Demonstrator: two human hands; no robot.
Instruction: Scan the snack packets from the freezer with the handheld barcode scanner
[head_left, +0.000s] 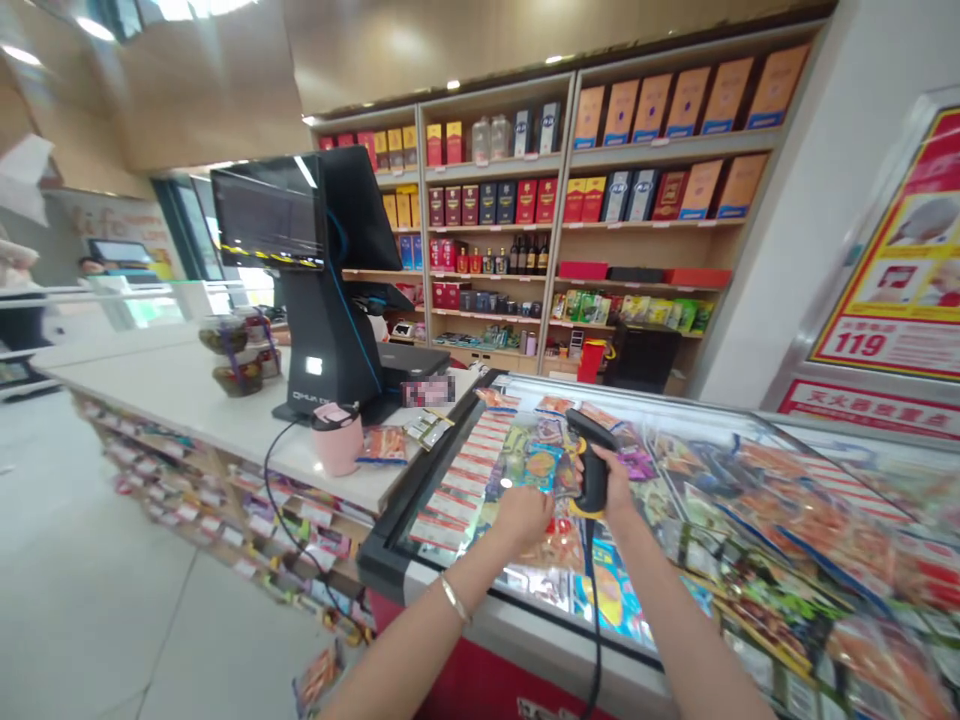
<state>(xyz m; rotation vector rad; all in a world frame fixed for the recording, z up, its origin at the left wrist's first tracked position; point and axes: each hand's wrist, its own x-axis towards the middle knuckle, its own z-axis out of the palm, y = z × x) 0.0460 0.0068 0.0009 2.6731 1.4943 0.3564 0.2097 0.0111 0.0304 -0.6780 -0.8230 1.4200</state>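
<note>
My right hand [613, 485] is wrapped round the grip of a black and yellow barcode scanner [592, 465], whose head is at the top and whose cord hangs down past the freezer edge. Beside it, my left hand [523, 518] is closed, knuckles up, with a bracelet on the wrist. A blue and yellow snack packet [541, 465] shows at its far side, seemingly in the fingers, which are hidden. Both hands are above a glass-topped chest freezer [390, 545] full of coloured packets. Several bagged foods [795, 540] lie on the right part of the glass.
On the white counter [172, 370] at left stand a black checkout terminal [322, 350], a pink cup [336, 440], a flat snack bag [384, 444] and stacked jars [236, 355]. A black cable [268, 480] loops down the counter front. Shelves of boxes and bottles [487, 205] line the back wall.
</note>
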